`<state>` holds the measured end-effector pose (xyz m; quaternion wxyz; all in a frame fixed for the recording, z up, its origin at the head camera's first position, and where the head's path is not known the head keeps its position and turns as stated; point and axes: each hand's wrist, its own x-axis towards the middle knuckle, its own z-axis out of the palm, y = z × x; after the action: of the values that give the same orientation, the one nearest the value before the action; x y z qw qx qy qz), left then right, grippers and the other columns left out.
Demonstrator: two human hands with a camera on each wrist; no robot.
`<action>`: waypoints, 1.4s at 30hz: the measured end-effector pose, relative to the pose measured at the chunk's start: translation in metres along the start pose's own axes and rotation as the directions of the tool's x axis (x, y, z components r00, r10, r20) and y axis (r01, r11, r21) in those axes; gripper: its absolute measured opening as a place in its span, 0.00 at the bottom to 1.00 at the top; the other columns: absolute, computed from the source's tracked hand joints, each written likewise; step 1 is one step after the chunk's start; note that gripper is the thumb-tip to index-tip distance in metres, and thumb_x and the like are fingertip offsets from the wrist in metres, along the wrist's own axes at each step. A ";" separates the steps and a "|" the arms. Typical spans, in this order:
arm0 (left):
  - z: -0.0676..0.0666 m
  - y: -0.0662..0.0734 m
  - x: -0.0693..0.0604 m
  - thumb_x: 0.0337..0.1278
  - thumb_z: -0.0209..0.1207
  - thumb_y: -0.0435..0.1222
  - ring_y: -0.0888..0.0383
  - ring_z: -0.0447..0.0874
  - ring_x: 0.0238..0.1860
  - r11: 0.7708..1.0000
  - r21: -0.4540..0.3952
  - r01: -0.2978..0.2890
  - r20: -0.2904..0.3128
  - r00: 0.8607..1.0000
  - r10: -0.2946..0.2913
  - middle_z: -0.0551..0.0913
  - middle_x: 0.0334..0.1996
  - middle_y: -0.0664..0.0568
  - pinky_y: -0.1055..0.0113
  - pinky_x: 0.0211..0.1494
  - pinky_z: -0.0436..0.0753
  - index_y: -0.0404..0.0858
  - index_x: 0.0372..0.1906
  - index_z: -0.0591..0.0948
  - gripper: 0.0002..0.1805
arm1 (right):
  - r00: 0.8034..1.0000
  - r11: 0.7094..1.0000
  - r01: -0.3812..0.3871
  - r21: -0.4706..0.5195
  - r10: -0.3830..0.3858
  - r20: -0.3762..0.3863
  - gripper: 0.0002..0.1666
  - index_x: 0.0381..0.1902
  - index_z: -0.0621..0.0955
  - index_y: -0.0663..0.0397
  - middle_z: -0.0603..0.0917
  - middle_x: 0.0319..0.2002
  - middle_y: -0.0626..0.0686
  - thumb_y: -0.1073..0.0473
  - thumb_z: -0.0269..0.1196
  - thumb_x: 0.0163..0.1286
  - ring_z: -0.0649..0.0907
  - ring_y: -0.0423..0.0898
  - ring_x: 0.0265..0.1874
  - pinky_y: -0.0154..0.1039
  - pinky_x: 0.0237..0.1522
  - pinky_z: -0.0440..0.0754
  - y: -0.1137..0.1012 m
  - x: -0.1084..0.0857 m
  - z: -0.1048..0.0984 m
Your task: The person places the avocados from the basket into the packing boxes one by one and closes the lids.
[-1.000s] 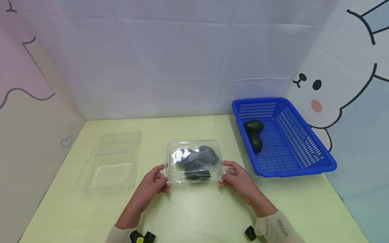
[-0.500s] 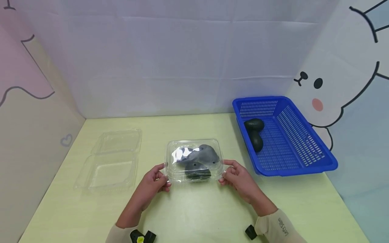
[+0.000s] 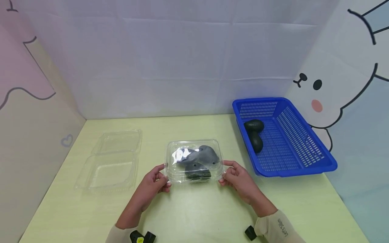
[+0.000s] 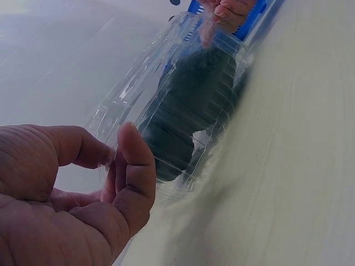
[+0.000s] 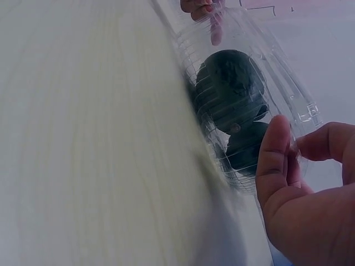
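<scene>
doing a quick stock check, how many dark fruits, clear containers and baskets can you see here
Blue basket: 1
Clear containers: 2 (one closed, one open)
Dark fruits: 5 (2 in the basket, 3 visible through the closed container)
Total: 8

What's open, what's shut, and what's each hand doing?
Middle box: lid down; whether it's snapped shut, I can't tell
Fruits in the middle box: dark, seen through clear plastic
Left box: open, lid folded back
Basket: open on top, two dark fruits inside
Left hand: pinching middle box's edge
Right hand: pinching opposite edge
</scene>
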<state>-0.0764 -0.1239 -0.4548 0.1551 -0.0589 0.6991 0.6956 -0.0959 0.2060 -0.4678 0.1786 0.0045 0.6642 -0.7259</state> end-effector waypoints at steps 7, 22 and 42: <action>-0.001 -0.001 0.000 0.72 0.53 0.24 0.52 0.85 0.39 1.000 -0.006 -0.003 0.010 1.000 0.003 0.76 0.36 0.44 0.64 0.43 0.87 0.29 0.78 0.60 0.33 | 1.000 1.000 -0.001 0.002 0.001 -0.008 0.29 0.71 0.64 0.71 0.77 0.31 0.54 0.73 0.55 0.74 0.86 0.44 0.32 0.35 0.42 0.85 0.000 -0.001 0.001; 0.002 0.005 -0.010 0.76 0.58 0.38 0.47 0.83 0.51 0.895 0.434 -0.098 -0.084 0.985 0.149 0.77 0.55 0.43 0.54 0.51 0.85 0.36 0.80 0.58 0.36 | 0.965 0.902 0.083 -0.423 -0.178 -0.191 0.30 0.73 0.67 0.55 0.78 0.51 0.60 0.57 0.61 0.79 0.84 0.54 0.42 0.42 0.42 0.85 -0.004 -0.015 0.009; 0.029 0.001 -0.006 0.51 0.77 0.46 0.34 0.54 0.78 0.157 0.868 -0.471 0.281 0.727 0.626 0.68 0.76 0.46 0.27 0.71 0.57 0.49 0.72 0.78 0.40 | 0.789 0.191 0.416 -0.889 -0.562 0.248 0.39 0.74 0.75 0.39 0.62 0.79 0.61 0.55 0.74 0.65 0.60 0.71 0.75 0.77 0.66 0.59 0.000 -0.018 0.031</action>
<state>-0.0673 -0.0957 -0.4521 -0.1533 0.2420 0.9366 0.2018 -0.0722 0.1804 -0.4600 -0.1352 -0.2580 0.9237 -0.2490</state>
